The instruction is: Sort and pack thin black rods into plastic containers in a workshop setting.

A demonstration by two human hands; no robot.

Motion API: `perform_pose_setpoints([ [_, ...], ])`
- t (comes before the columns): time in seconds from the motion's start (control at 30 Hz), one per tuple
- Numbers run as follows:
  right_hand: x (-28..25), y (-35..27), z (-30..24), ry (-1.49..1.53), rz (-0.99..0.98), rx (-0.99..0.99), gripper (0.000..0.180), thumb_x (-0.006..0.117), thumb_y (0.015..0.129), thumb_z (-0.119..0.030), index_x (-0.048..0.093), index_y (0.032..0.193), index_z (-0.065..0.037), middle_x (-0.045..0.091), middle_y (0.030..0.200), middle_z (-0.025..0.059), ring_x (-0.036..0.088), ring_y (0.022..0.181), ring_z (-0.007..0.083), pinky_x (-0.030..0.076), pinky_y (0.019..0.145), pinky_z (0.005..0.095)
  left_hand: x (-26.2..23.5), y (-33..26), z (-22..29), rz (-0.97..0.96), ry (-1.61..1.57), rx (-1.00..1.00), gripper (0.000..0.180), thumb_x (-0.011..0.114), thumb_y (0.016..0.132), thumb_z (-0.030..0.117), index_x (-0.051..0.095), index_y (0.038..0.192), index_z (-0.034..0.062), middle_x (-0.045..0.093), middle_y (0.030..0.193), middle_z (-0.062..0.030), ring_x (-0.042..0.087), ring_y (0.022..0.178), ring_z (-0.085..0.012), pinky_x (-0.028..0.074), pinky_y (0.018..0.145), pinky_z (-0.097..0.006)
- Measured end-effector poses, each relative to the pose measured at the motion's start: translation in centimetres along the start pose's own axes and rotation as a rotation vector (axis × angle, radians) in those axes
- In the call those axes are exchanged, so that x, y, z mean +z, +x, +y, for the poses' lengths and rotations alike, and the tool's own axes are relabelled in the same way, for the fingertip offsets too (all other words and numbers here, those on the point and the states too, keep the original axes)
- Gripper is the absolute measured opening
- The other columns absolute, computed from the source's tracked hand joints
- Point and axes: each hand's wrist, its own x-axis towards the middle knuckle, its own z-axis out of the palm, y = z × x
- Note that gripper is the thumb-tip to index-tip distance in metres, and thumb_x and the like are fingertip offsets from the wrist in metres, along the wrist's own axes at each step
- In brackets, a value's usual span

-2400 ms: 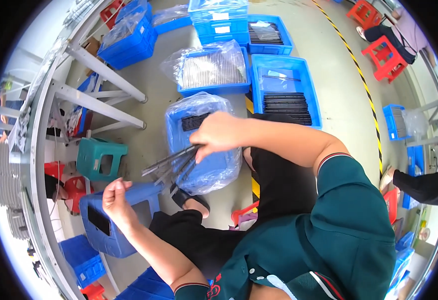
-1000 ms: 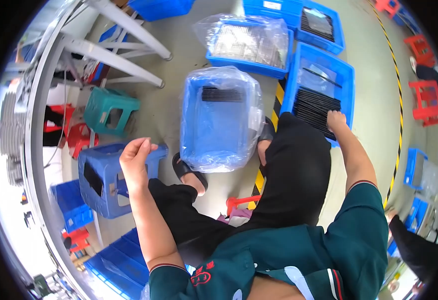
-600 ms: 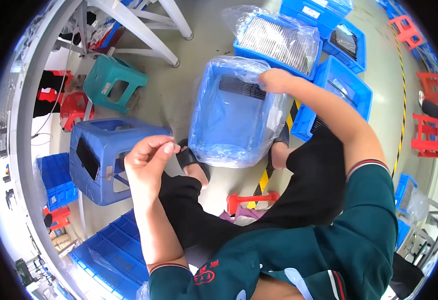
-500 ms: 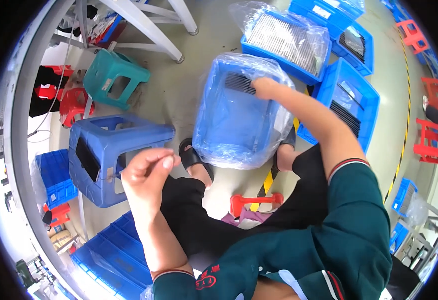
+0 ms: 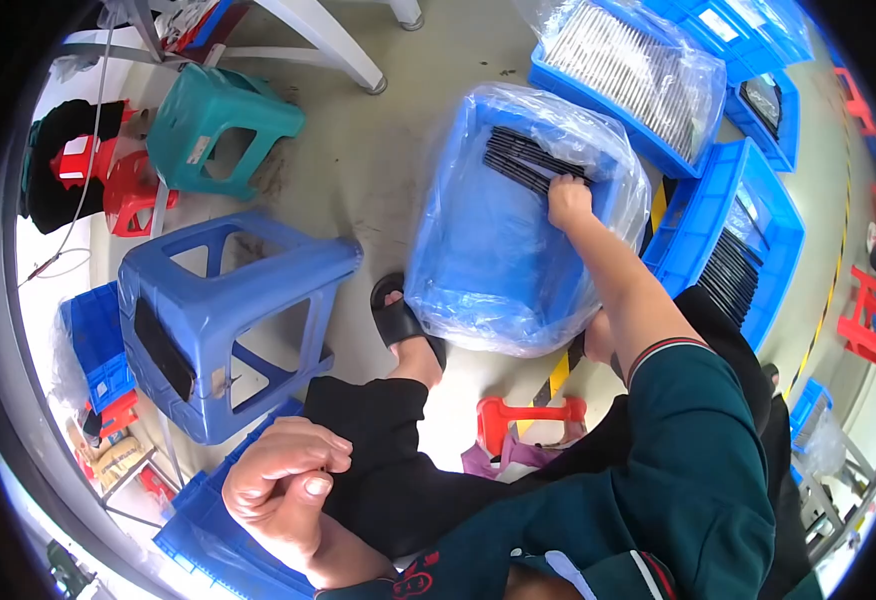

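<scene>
Black strips: two slim rows, one (image 5: 538, 150) and a second (image 5: 515, 172) set at a slight angle to it, lying toward the far end of the lined crate
Right hand (image 5: 570, 203): reaching into that crate, fingers closed round the right-hand end of the second row
Lined crate: blue plastic crate (image 5: 458, 260) on the floor in front of the person's feet, clear plastic bag (image 5: 478, 335) draped over its rim
Left hand (image 5: 288, 485): nothing in its grip, fingers loosely curled, thumb a bit apart from them, up in the air by the left thigh
Crate to the right: another blue one (image 5: 780, 235), with a pile of black strips (image 5: 730, 275) in it
Crate up top: blue as well (image 5: 613, 110), packed with pale silvery strips (image 5: 623, 65) partly under plastic
Stools: a big blue one (image 5: 188, 275) left of the lined crate, a teal one (image 5: 218, 105) beyond it, a little red one (image 5: 493, 425) between the person's legs
Floor: black-and-yellow tape (image 5: 558, 375) just beside the lined crate
</scene>
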Motion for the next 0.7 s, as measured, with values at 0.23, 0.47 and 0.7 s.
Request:
perform_pose_setpoints([
  [0.23,1.1,-1.1,-0.3,0.231,-0.143,0.099,0.020,0.055,0.070,-0.010,0.062,0.086,-0.003,0.065,0.087,0.0211,0.065,0.081,0.0357,0.052,0.071,0.0436,-0.2,-0.2,0.0,-0.024,0.049,0.003,0.018,0.068,0.077,0.014,0.059,0.079,-0.0016,0.058,0.064,-0.0131,0.056,0.061,-0.0219,0.047,0.059,-0.031],
  [0.47,2.2,-2.2,0.6,0.285,0.105,0.085,0.018,0.047,0.076,-0.008,0.059,0.087,-0.002,0.064,0.087,0.0202,0.063,0.081,0.0387,0.051,0.072,0.0457,0.5,-0.5,0.5,-0.019,-0.026,0.011,0.015,0.068,0.074,0.008,0.061,0.082,-0.0029,0.060,0.068,-0.0138,0.058,0.063,-0.0214,0.047,0.059,-0.029],
  [0.7,-1.0,0.2,2.0,0.085,-0.048,-0.114,0.021,0.047,0.079,-0.011,0.067,0.082,-0.003,0.065,0.090,0.0176,0.065,0.084,0.0345,0.053,0.071,0.0404,0.6,-1.5,1.2,0.011,-0.068,-0.064,0.012,0.067,0.071,-0.002,0.061,0.080,-0.0050,0.062,0.073,-0.0153,0.059,0.066,-0.0197,0.045,0.058,-0.025],
])
